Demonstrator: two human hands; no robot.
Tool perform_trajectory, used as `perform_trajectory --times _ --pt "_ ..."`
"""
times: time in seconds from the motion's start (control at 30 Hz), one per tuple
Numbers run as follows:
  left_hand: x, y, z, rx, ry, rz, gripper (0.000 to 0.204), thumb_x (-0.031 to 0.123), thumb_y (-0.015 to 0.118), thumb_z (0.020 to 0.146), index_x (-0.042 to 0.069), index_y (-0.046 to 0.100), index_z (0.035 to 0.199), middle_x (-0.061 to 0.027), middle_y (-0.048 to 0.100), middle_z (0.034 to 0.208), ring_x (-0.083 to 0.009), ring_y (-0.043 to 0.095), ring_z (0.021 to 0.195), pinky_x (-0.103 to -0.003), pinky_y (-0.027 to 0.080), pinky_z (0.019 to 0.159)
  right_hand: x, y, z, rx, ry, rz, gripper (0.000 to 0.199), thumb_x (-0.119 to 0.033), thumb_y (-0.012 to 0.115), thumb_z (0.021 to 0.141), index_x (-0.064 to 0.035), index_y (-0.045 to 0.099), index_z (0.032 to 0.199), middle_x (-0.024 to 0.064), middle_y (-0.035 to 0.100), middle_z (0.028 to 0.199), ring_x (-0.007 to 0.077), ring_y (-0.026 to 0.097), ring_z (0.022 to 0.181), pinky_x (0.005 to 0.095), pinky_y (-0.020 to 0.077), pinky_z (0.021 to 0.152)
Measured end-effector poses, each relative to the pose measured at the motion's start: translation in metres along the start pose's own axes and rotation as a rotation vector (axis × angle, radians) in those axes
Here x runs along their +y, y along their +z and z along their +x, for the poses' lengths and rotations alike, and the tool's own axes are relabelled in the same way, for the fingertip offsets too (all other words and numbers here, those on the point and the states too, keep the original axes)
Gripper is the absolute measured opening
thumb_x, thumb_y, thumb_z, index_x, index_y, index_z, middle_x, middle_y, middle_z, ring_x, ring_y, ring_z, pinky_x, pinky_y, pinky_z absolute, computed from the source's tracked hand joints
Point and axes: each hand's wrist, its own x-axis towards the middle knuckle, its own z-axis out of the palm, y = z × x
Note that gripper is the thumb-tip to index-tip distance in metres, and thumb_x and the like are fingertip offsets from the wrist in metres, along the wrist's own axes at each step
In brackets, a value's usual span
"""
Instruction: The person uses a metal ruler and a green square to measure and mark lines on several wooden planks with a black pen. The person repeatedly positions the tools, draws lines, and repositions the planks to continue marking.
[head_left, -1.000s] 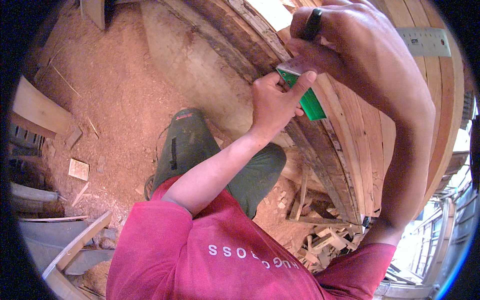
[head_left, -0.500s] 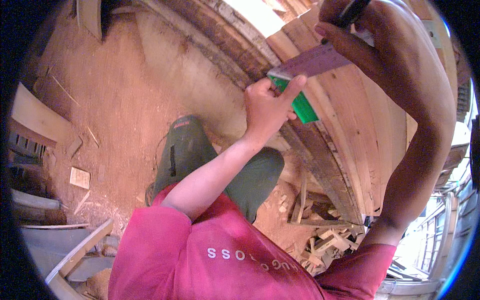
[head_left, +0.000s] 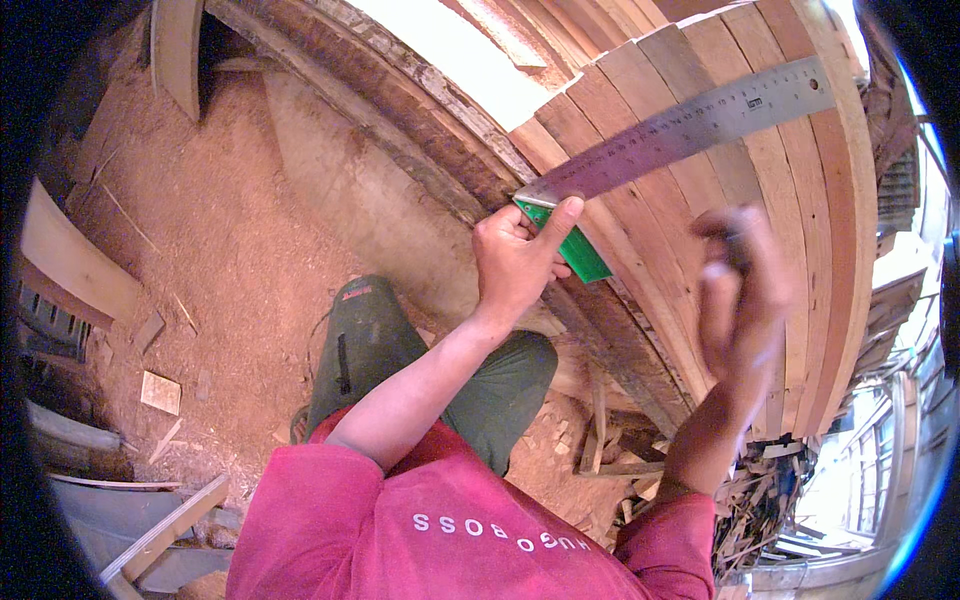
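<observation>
A try square with a green handle (head_left: 580, 252) and a long grey ruled metal blade (head_left: 690, 135) lies across a row of planks (head_left: 660, 225). My left hand (head_left: 515, 255) is closed on the handle, thumb on top, pressing it against the planks' near edge. The blade slants up to the far right over the boards. My right hand (head_left: 740, 290) is smeared by motion above the planks, below the blade and apart from it. Its fingers look curled round a dark pen-like stick, of which only a dark patch shows.
A long, rough timber beam (head_left: 430, 150) runs along the planks' near side. Wood offcuts (head_left: 760, 500) are heaped at lower right. On the dusty ground are a small square wood piece (head_left: 161, 393) and a slanting batten (head_left: 165, 525). A curved board (head_left: 75, 250) stands at left.
My right hand has drawn back from the blade toward me, carrying the dark pen-like stick and uncovering the blade's far end. My left hand and the square sit slightly lower in view.
</observation>
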Motion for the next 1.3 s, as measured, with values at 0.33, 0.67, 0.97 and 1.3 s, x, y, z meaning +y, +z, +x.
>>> perform_trajectory --times 0.33,0.67,0.97,1.3 --pt "0.003 -0.005 0.010 0.032 0.042 0.066 0.047 0.041 0.073 0.089 -0.002 0.061 0.074 -0.0117 0.066 0.061 -0.0171 0.065 0.045 -0.026 0.050 0.037 0.019 0.055 -0.062 -0.145 0.202 -0.040 0.019 -0.005 0.069 0.079 -0.0047 0.067 0.098 0.0130 0.064 0.091 0.0305 0.067 0.081 0.0380 0.0519 0.069" --pt "0.005 -0.010 0.019 0.037 0.097 0.019 0.047 0.041 0.074 0.088 -0.001 0.060 0.074 -0.0113 0.064 0.058 -0.0166 0.065 0.045 -0.026 0.050 0.036 0.016 0.083 -0.063 -0.134 0.094 -0.378 0.044 -0.036 0.078 0.076 -0.0176 0.067 0.114 0.0010 0.064 0.101 0.0192 0.067 0.080 0.0355 0.0516 0.059" --pt "0.005 -0.006 0.017 0.087 0.050 -0.009 0.048 0.039 0.077 0.086 -0.003 0.060 0.072 -0.0085 0.065 0.059 -0.0103 0.063 0.047 -0.024 0.049 0.039 0.026 0.107 -0.063 0.025 -0.042 -0.449 0.039 -0.034 0.074 0.080 -0.0152 0.068 0.113 0.0008 0.065 0.095 0.0172 0.065 0.076 0.0314 0.0480 0.056" --pt "0.006 -0.009 0.021 0.101 0.099 0.017 0.046 0.039 0.076 0.087 -0.002 0.059 0.073 -0.0112 0.065 0.059 -0.0139 0.064 0.046 -0.024 0.050 0.038 0.029 0.117 -0.060 0.131 -0.110 -0.355 0.041 -0.024 0.086 0.070 -0.0070 0.071 0.105 0.0064 0.067 0.092 0.0193 0.065 0.068 0.0311 0.0512 0.055"
